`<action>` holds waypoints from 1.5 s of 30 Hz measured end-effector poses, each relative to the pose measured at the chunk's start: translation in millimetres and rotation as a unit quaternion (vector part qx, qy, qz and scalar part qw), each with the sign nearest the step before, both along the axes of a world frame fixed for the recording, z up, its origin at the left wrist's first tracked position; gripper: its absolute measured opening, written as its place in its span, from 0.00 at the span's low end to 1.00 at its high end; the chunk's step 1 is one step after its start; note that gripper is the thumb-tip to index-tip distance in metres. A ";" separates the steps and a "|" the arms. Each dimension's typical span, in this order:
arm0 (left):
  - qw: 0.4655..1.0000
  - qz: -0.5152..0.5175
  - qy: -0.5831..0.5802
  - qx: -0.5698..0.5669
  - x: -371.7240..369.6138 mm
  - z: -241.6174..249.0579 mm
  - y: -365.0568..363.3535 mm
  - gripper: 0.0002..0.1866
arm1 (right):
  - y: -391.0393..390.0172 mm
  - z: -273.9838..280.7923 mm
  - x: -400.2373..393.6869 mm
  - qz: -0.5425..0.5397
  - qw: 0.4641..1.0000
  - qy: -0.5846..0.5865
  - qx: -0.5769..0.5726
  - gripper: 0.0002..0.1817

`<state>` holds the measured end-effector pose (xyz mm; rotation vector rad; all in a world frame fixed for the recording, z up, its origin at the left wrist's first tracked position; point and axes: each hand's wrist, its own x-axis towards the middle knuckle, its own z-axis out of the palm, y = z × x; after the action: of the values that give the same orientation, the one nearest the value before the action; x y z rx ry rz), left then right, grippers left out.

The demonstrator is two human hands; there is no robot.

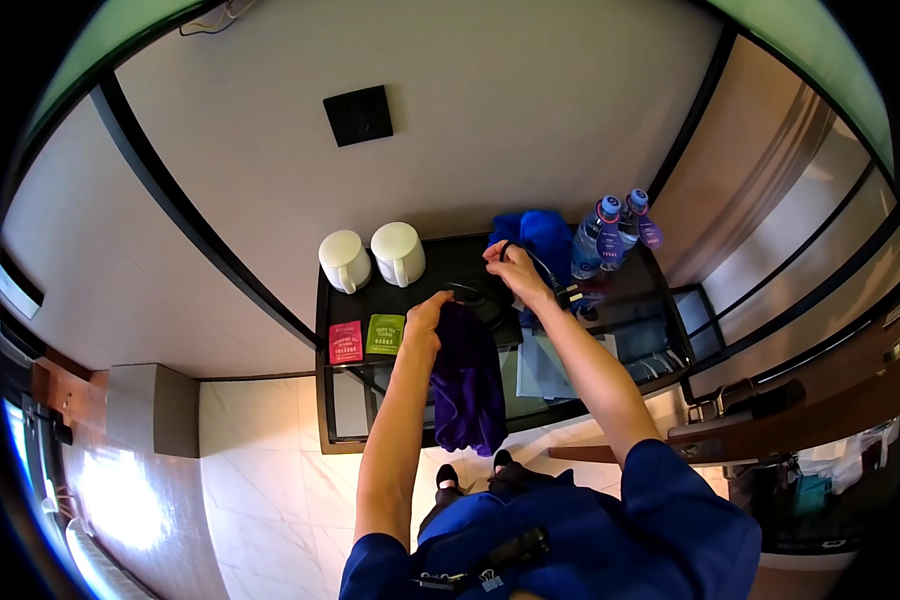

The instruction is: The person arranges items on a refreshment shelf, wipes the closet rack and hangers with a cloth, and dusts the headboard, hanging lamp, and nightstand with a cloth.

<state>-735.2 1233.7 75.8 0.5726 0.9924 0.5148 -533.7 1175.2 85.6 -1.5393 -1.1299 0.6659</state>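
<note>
My left hand [428, 312] is closed on a dark purple cloth [468, 385] that hangs down over the front of the black table. At the back of the table, my right hand [515, 268] pinches a black cord [542, 264], whose plug [569, 295] dangles beside my wrist. A round black base [478, 304] lies between my hands. Just behind my right hand is a bright blue cloth [535, 235], bunched up.
Two white mugs [344, 262] stand at the back left, with a red packet [346, 342] and a green packet [384, 334] in front. Two water bottles [592, 240] stand at the back right. Papers [552, 370] lie under the glass top. A wall borders the back.
</note>
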 end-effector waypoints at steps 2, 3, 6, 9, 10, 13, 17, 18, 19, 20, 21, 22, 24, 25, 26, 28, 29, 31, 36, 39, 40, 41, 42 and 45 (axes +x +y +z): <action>1.000 0.021 -0.001 0.016 1.4 -4.9 1.6 0.07 | -17.7 15.6 8.2 0.038 0.996 -0.076 -0.018 0.07; 0.999 0.032 -0.001 0.024 0.5 -6.0 1.2 0.07 | -23.1 19.0 15.6 0.040 0.996 -0.076 -0.002 0.07; 0.996 0.060 0.013 0.070 -1.0 2.2 -6.9 0.06 | -41.8 62.5 24.3 0.049 0.998 0.044 0.012 0.07; 0.988 0.078 0.014 0.136 -6.9 14.7 -21.9 0.09 | -34.7 92.8 17.5 -0.033 0.997 -0.062 0.030 0.13; 0.986 0.072 0.017 0.150 -9.9 18.2 -25.2 0.09 | -27.7 96.5 17.0 -0.019 0.982 -0.177 0.058 0.13; 0.982 0.060 0.021 0.180 -14.8 23.1 -29.1 0.09 | 8.1 94.0 22.1 -0.017 0.927 -0.358 0.107 0.16; 0.975 0.087 0.040 0.201 -15.6 4.7 -22.8 0.10 | 37.3 80.0 26.9 -0.016 0.927 -0.374 -0.022 0.18; 0.971 0.099 0.053 0.211 -14.0 -1.2 -20.7 0.10 | 39.7 73.9 29.0 -0.015 0.925 -0.380 -0.021 0.17; 0.966 0.088 0.077 0.230 -14.9 -3.9 -21.9 0.12 | 44.6 62.1 36.2 -0.015 0.922 -0.386 -0.019 0.17; 0.960 0.077 0.100 0.251 -16.2 -6.9 -23.6 0.14 | 50.0 51.3 44.9 -0.016 0.919 -0.393 -0.015 0.16; 0.952 0.065 0.123 0.271 -16.2 -8.5 -23.9 0.16 | 52.4 38.4 54.3 -0.036 0.912 -0.406 -0.045 0.15; 0.947 0.057 0.141 0.284 -15.8 -8.4 -26.4 0.18 | 48.6 25.4 59.7 -0.054 0.904 -0.418 -0.076 0.15; 0.933 0.041 0.173 0.313 -13.1 -4.3 -30.1 0.21 | 45.1 24.2 61.1 -0.092 0.940 -0.305 -0.125 0.14; 0.933 0.030 0.180 0.310 -12.5 -0.3 -30.5 0.24 | 37.6 43.2 52.8 -0.110 0.968 -0.174 -0.141 0.15; 0.932 0.028 0.185 0.311 -12.5 1.0 -29.8 0.24 | 31.7 56.3 46.7 -0.127 0.979 -0.039 -0.156 0.15; 0.930 0.019 0.194 0.312 -12.0 1.2 -29.0 0.25 | 18.4 57.2 46.5 -0.129 0.966 -0.216 -0.063 0.24; 0.924 0.013 0.203 0.324 -11.4 2.0 -27.8 0.25 | 8.8 55.3 43.6 -0.149 0.925 -0.348 -0.030 0.27; 0.913 0.003 0.220 0.343 -10.8 5.2 -30.8 0.26 | -20.2 51.9 24.5 -0.201 0.801 -0.562 -0.050 0.39; 0.891 -0.027 0.265 0.367 -8.9 21.6 -36.5 0.27 | -40.5 33.8 2.1 -0.088 0.792 -0.573 -0.192 0.29; 0.893 -0.032 0.259 0.366 -9.2 14.8 -35.6 0.28 | -71.4 30.5 6.9 -0.046 0.812 -0.550 -0.189 0.28; 0.894 -0.034 0.257 0.365 -10.9 16.3 -35.0 0.28 | -87.8 32.1 7.3 -0.024 0.815 -0.547 -0.191 0.28; 0.897 -0.011 0.246 0.367 -9.9 15.3 -36.8 0.27 | -107.8 33.1 8.8 -0.012 0.806 -0.543 -0.234 0.25; 0.905 0.001 0.232 0.357 -9.4 10.2 -33.5 0.26 | -121.8 40.4 8.9 0.002 0.795 -0.540 -0.277 0.23; 0.920 0.039 0.193 0.339 -15.5 6.0 -32.7 0.17 | -133.0 105.0 -12.3 0.005 0.794 -0.529 -0.300 0.26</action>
<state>-750.6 1201.0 81.8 1.2976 1.2105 0.8481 -546.0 1042.2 190.7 -2.6050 -1.8380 0.0808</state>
